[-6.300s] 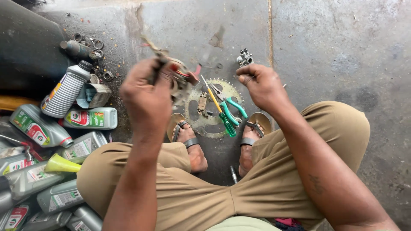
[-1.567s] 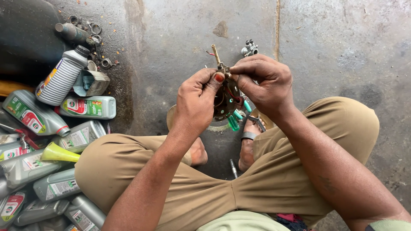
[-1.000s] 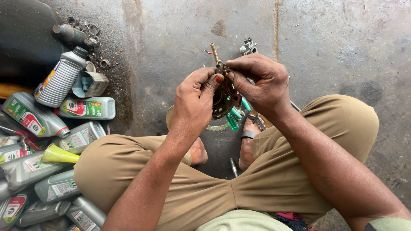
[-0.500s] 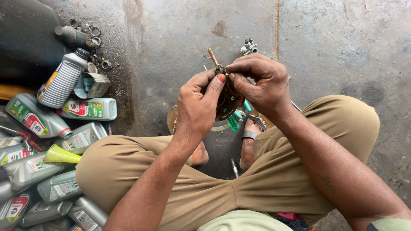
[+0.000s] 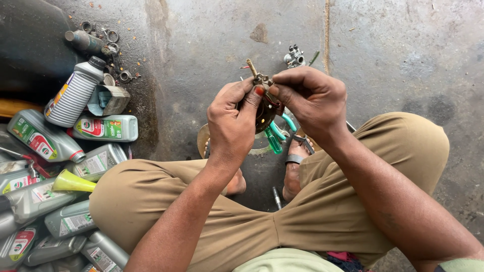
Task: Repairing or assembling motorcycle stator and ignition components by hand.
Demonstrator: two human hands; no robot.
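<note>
Grip: both hands clenched on a small metal assembly [image 5: 265,103], left hand [image 5: 233,121] below, right hand [image 5: 311,100] above.
Axis: its brass stem [image 5: 251,67] points up-left, away from the person.

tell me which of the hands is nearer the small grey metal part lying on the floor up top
Right. The right hand sits just below the small grey metal part; the left hand is farther off, lower and left.

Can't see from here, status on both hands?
Left hand and right hand both grip small metal part. Green-handled pliers on floor beneath. Nothing between them.
</note>
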